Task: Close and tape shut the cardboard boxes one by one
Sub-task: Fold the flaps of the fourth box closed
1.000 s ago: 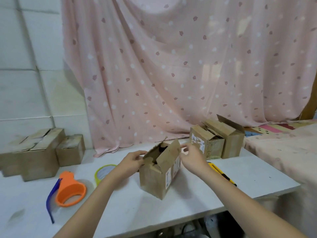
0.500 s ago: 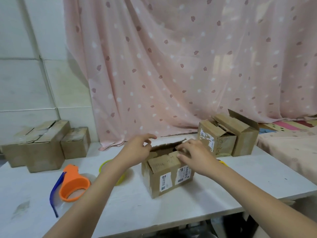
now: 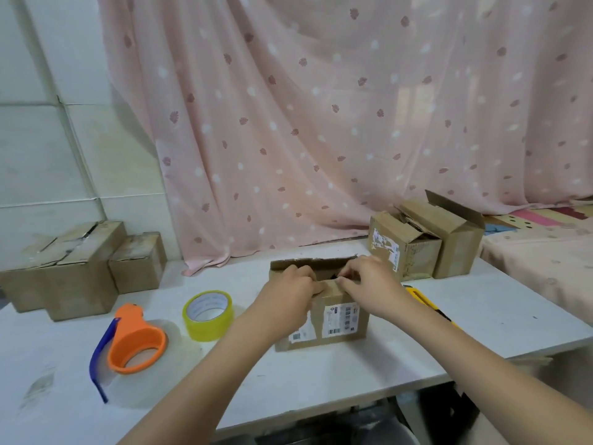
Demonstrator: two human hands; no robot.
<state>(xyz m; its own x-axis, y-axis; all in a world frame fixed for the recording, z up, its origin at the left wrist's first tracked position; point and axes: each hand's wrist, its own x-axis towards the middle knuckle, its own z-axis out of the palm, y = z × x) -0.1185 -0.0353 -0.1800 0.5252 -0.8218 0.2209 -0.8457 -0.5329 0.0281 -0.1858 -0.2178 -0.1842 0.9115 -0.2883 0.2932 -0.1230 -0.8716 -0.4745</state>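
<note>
Folding the flaps flat is the step in hand, and the box [image 3: 321,319] in the middle of the white table [image 3: 337,377] serves as the landmark. Well to the left of it, against the wall, two closed boxes [image 3: 73,268] stand touching each other. Nearer on that side lies the orange tape dispenser [image 3: 136,342], and just left of the box the yellow tape roll [image 3: 208,311] sits ready. On the box's top, the left hand [image 3: 288,297] presses its curled fingers on the near flap, while the far flap [image 3: 308,263] stands up behind. The right hand [image 3: 369,284] meets it at the centre, fingers bent together and pinching a flap edge there. Doing this well probably means tucking the short flaps under first, then bringing the long flaps down to meet evenly, and holding the seam with one hand while the other reaches left for tape. Just right of the box lies a yellow cutter [image 3: 426,303]; behind it to the right, two open boxes [image 3: 426,242] wait.
</note>
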